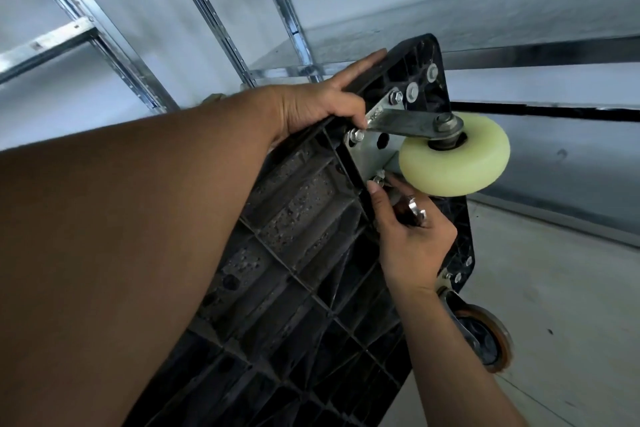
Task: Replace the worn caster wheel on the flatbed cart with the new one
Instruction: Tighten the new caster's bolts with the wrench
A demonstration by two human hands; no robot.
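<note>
The black plastic flatbed cart (298, 218) stands on its side with its ribbed underside facing me. A pale yellow caster wheel (457, 156) in a metal bracket (377, 146) sits against the cart's upper corner, with bolts and nuts showing at the bracket plate. My left hand (322, 104) grips the cart's edge beside the bracket, thumb on the plate. My right hand (408, 232) is below the wheel, fingertips on a bolt (378, 178) at the plate's lower corner, with a shiny metal tool (414, 210) in its palm. An orange-rimmed caster (485, 340) sits at the cart's lower corner.
Metal shelving uprights (221, 28) and shelf rails rise behind the cart at the left and centre. A grey wall runs across the back, and a concrete floor (554, 305) lies at the right.
</note>
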